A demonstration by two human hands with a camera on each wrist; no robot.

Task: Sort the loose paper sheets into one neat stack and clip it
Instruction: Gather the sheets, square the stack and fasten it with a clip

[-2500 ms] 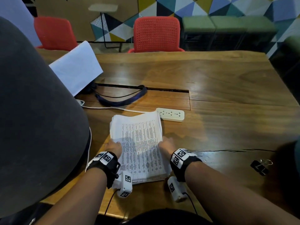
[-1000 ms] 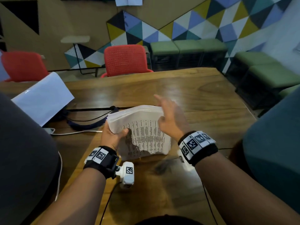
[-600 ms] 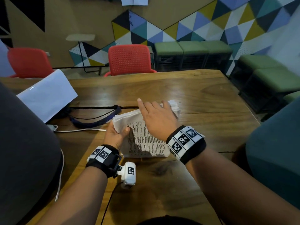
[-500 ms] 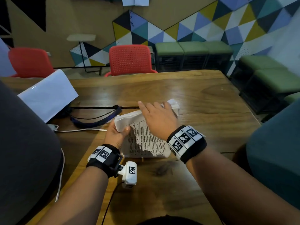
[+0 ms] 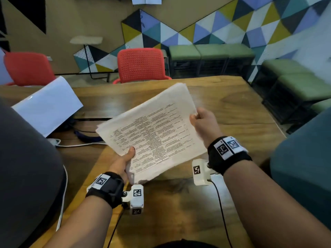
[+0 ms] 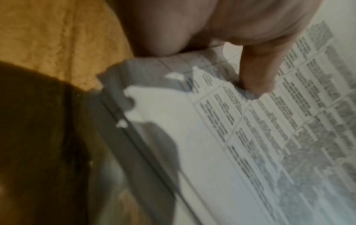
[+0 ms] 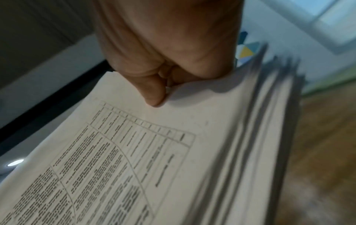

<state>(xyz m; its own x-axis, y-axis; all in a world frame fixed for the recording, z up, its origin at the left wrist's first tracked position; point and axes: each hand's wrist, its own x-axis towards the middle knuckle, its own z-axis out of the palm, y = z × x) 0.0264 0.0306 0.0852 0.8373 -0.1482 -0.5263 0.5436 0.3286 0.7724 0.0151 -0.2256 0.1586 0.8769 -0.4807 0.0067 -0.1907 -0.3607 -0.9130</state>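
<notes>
White printed sheets, a thick paper stack [image 5: 152, 133], are held up off the wooden desk [image 5: 223, 108] between both hands, tilted so the printed face looks up toward the person. The top page carries a table of small dark text in ruled columns; the text is too blurred to read. The left hand [image 5: 123, 162] grips the stack's near lower edge, thumb pressed flat on the printed face and the rest of its fingers hidden beneath the sheets. In the left wrist view that thumb [image 6: 258, 73] lies across the table lines near a corner where the edges look ragged. The right hand [image 5: 204, 122] pinches the right edge, its fingers curled round the paper; the right wrist view shows the thumb [image 7: 154, 91] bearing down on the blank margin while the sheet edges [image 7: 269, 121] fan out unevenly beside it, blurred. So the sheets are not yet flush along that side.

Each wrist wears a black band with square printed markers and a small white camera block hanging below it. On the desk to the left a separate white sheet [image 5: 48, 104] leans up at an angle, with a dark blue strap [image 5: 87, 137] and a white cable [image 5: 78, 144] lying near it. A red chair [image 5: 141, 64] stands at the far side of the desk, another red chair [image 5: 26, 68] further left, and green padded benches [image 5: 211, 51] line the wall painted with coloured triangles.
</notes>
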